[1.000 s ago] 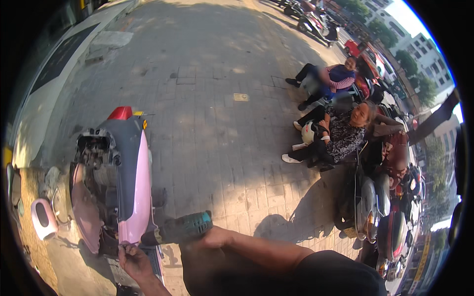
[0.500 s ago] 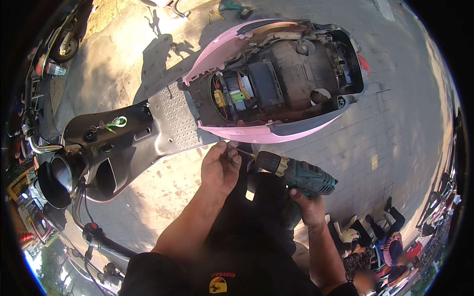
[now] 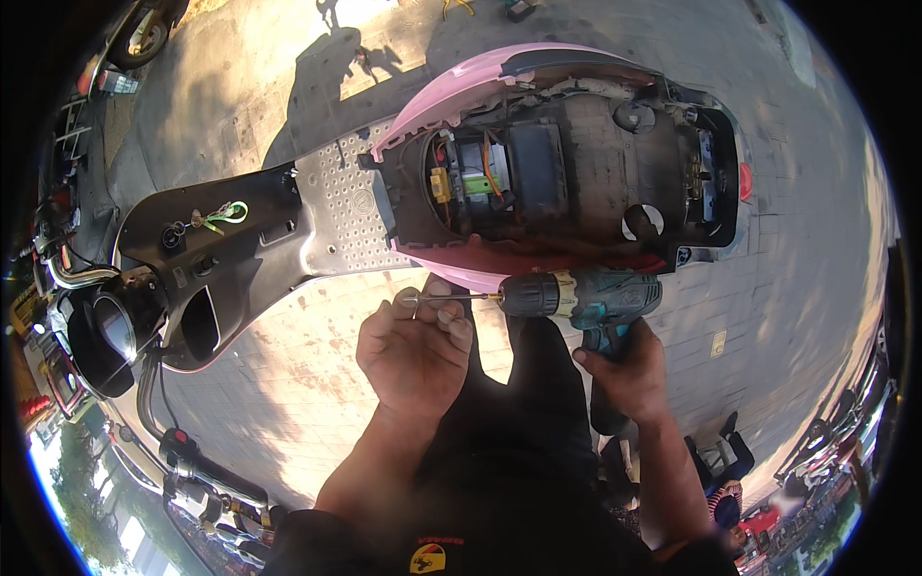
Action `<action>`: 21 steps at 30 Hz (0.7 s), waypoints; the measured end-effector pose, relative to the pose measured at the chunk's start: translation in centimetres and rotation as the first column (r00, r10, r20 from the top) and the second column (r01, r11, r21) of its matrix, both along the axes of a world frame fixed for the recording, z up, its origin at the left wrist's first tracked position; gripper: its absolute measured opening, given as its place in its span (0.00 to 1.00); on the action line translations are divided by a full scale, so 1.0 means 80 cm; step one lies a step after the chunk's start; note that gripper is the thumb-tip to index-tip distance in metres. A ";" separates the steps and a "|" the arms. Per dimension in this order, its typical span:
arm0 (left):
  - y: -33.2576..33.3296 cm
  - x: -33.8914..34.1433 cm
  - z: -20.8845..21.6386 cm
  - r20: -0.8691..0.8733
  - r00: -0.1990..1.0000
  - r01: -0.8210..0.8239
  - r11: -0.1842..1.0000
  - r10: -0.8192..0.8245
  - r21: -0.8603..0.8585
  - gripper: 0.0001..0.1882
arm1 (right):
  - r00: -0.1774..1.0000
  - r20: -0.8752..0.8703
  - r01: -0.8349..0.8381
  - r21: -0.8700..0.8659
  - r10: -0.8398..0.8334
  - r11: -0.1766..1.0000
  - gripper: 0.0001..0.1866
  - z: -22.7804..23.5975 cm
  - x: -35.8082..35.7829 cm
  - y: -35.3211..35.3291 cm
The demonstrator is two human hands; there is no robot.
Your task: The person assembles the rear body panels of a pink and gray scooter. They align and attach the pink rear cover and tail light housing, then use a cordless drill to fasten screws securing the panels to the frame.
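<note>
My right hand (image 3: 629,372) grips the handle of a dark green cordless drill (image 3: 619,293), held level and pointing left. A long thin driver bit (image 3: 466,297) extends from its chuck. My left hand (image 3: 415,363) is palm up, its fingers closed around the bit's end, where a small silvery screw-like piece (image 3: 412,300) shows; its exact shape is too small to tell. Both hands are in front of a scooter with pink side panels (image 3: 459,84). Its seat is off, showing a dark storage body (image 3: 605,163), wiring and a yellow connector (image 3: 440,184).
Left of the open body lie the dotted footboard (image 3: 346,202) and black front shield (image 3: 245,254), with keys on a green strap (image 3: 226,215). Pliers (image 3: 459,8) lie on the paving beyond. A person sits at the lower right (image 3: 725,499); parked vehicles line the edges.
The drill has swung from slanting to level and risen to the scooter's near panel. My left hand has shifted slightly left and turned palm up at the bit's tip. The view has shifted.
</note>
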State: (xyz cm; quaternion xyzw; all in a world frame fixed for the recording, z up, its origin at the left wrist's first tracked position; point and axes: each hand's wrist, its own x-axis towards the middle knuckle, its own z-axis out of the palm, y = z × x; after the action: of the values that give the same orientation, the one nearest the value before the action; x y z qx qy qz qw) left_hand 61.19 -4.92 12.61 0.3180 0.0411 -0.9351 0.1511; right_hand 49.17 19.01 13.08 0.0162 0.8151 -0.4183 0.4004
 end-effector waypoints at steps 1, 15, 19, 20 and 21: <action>-0.005 -0.001 -0.002 0.023 1.000 0.018 1.000 -0.017 -0.009 0.16 | 0.999 0.050 -0.002 0.022 0.001 1.000 0.31 0.002 -0.011 -0.007; -0.113 0.027 -0.173 0.942 0.317 0.946 -0.111 0.109 -0.306 0.19 | 0.912 0.010 -0.389 0.343 0.411 0.855 0.28 -0.042 -0.117 -0.145; -0.131 0.015 -0.178 0.962 0.264 0.936 -0.262 0.076 -0.236 0.14 | 0.912 0.113 -0.405 0.409 0.395 0.818 0.28 -0.061 -0.118 -0.166; -0.135 0.012 -0.177 0.964 0.257 0.930 -0.291 0.072 -0.226 0.13 | 0.915 0.138 -0.403 0.395 0.380 0.826 0.28 -0.065 -0.118 -0.169; -0.139 0.008 -0.176 0.965 0.253 0.921 -0.321 0.068 -0.219 0.13 | 0.918 0.160 -0.397 0.382 0.363 0.835 0.29 -0.069 -0.119 -0.172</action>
State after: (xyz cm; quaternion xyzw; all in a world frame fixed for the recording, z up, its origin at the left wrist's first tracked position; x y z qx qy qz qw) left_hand 61.83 -16.06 -1.48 0.4148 -0.8045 -0.3945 -0.1583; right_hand 39.69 5.28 7.54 -0.0461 0.8540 -0.1507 0.4958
